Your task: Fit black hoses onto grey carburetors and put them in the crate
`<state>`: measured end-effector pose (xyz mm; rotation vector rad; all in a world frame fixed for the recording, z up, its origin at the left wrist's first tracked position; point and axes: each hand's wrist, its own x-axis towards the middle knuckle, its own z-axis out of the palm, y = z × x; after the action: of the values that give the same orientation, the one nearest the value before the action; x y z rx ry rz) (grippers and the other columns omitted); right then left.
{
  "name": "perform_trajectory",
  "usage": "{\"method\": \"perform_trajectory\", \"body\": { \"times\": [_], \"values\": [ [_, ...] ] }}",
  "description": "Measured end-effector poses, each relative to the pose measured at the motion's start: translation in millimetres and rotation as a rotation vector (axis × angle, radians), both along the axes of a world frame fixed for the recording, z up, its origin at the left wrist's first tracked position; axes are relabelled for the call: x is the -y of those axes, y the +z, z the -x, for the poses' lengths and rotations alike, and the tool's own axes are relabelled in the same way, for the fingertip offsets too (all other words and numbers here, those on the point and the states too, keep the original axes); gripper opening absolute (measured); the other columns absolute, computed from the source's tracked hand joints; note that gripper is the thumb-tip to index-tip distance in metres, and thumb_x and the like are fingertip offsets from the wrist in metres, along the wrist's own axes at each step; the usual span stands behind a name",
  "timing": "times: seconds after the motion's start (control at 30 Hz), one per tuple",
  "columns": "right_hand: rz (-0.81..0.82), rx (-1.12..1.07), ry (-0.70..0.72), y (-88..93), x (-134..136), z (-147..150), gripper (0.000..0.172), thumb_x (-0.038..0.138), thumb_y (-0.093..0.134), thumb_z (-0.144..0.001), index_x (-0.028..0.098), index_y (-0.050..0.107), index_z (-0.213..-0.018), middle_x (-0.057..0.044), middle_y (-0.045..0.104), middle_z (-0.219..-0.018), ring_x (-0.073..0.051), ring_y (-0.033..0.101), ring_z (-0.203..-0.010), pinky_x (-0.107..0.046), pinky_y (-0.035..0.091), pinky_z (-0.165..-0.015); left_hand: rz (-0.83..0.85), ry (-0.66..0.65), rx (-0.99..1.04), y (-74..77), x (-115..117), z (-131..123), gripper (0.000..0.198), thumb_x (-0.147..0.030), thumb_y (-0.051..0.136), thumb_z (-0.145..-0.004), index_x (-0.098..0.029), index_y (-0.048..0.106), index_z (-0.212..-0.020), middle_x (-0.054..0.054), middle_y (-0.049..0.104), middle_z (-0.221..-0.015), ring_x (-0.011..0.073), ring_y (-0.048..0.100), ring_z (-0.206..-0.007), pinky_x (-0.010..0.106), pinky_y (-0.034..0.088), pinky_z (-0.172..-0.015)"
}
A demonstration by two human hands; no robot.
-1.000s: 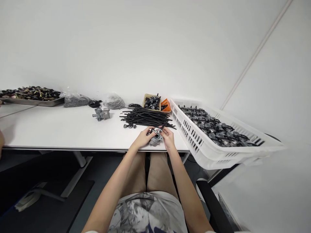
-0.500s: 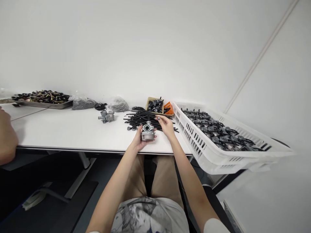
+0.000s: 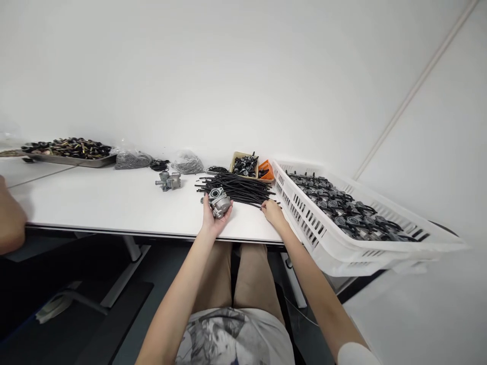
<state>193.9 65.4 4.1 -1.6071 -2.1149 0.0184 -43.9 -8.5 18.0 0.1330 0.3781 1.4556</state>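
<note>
My left hand point(image 3: 213, 219) is closed round a small grey metal carburetor point(image 3: 219, 201), held just above the white table point(image 3: 114, 203) near its front edge. My right hand point(image 3: 272, 210) rests at the near end of a pile of thin black tubes point(image 3: 239, 186), its fingers pinched on the tip of one tube. A second grey carburetor point(image 3: 169, 180) lies alone on the table further left.
A white slotted crate point(image 3: 304, 213) full of black-and-grey assembled parts juts over the table's right end. Behind the tubes stand a tan box point(image 3: 243, 165) and an orange box point(image 3: 266, 171) of small parts. Plastic bags point(image 3: 131, 159) and a metal tray point(image 3: 68, 158) sit at the back left. Another person's arm point(image 3: 9, 218) shows at the left edge.
My left hand tilted the carburetor and brought it lower and to the left. My right hand left the carburetor and dropped to the near end of the tube pile.
</note>
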Motion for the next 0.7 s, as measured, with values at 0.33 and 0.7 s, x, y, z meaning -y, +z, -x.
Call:
{"method": "perform_trajectory", "body": {
  "times": [0.33, 0.7],
  "values": [
    [0.252, -1.004, 0.257, 53.0, 45.5, -25.1, 0.036, 0.025, 0.068, -0.073, 0.018, 0.066, -0.108, -0.002, 0.068, -0.071, -0.015, 0.058, -0.063, -0.026, 0.039, -0.055, -0.032, 0.028, -0.079, -2.8, -0.5, -2.2, 0.052, -0.063, 0.049, -0.089, -0.017, 0.063, -0.107, 0.007, 0.072, -0.087, 0.0186, 0.072, -0.080, 0.026, 0.061, -0.063],
    [0.355, -1.377, 0.482, -7.2, 69.9, 50.9, 0.056, 0.038, 0.076, -0.069, 0.019, 0.065, -0.121, -0.002, 0.070, -0.077, -0.011, 0.049, -0.057, -0.027, 0.040, -0.057, -0.071, -0.003, -0.204, -2.4, 2.5, -9.4, 0.042, -0.052, 0.053, -0.092, -0.015, 0.062, -0.109, 0.008, 0.072, -0.092, 0.0218, 0.072, -0.082, 0.031, 0.060, -0.066]
  ]
}}
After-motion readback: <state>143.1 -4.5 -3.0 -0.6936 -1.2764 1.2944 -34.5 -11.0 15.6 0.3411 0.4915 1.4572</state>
